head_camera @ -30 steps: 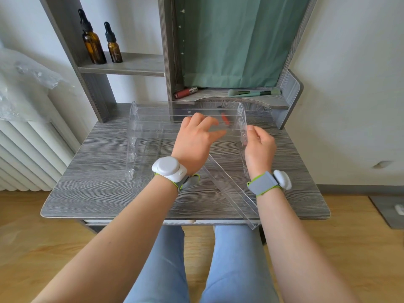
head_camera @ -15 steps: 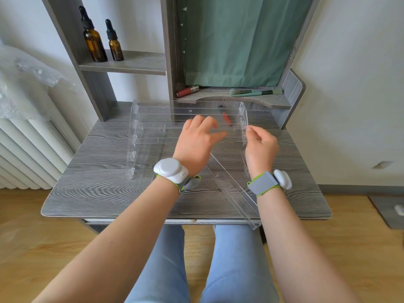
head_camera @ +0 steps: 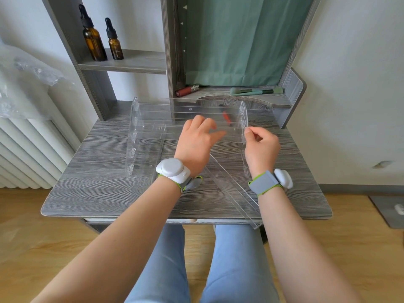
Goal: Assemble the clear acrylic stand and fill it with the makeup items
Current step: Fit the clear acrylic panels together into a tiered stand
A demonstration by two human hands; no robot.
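grey woodgrain desk (head_camera: 91,189) | clear acrylic tiered stand (head_camera: 153,136) mid-desk, partly built | left hand (head_camera: 195,145) loose, steadying shelf | right hand (head_camera: 261,147) pinch narrowed since earlier at stand's right wall, contents unclear | loose clear acrylic strip (head_camera: 234,193) unfitted, assembly ongoing

clear acrylic stand (head_camera: 153,132) half assembled on a desk

two notched side walls joined by clear shelves; its right wall sits at the right hand's (head_camera: 261,147) pinched fingertips, and a loose clear panel (head_camera: 234,191) lies slanted below both wrists.
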